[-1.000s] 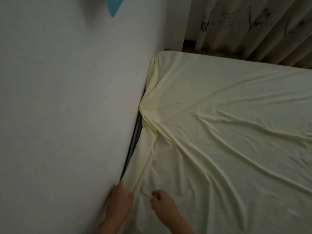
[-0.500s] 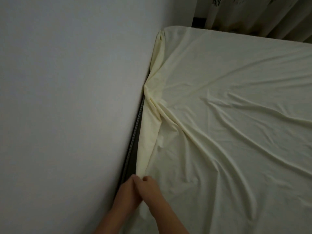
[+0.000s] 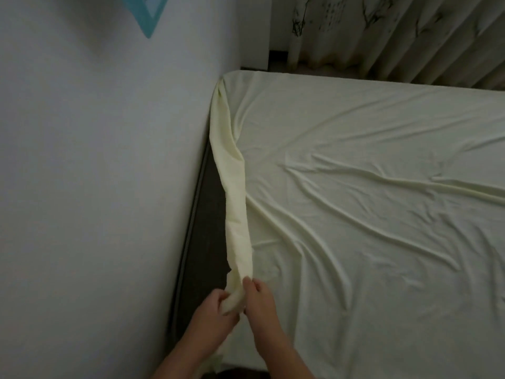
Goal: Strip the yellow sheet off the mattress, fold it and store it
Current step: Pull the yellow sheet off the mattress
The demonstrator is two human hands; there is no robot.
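Peeled further, the yellow sheet (image 3: 355, 187) bares mattress (image 3: 209, 242) beyond the left hand (image 3: 216, 310); it and the right hand (image 3: 259, 305) grip the hem. Lift steadily toward the corner ahead.

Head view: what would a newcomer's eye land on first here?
The yellow sheet covers the bed, and its wall-side edge is bunched into a taut rope running from the far corner down to the bottom centre. There the left hand and right hand both grip that bunched edge. Beside it, a dark strip of bare mattress shows along the white wall.
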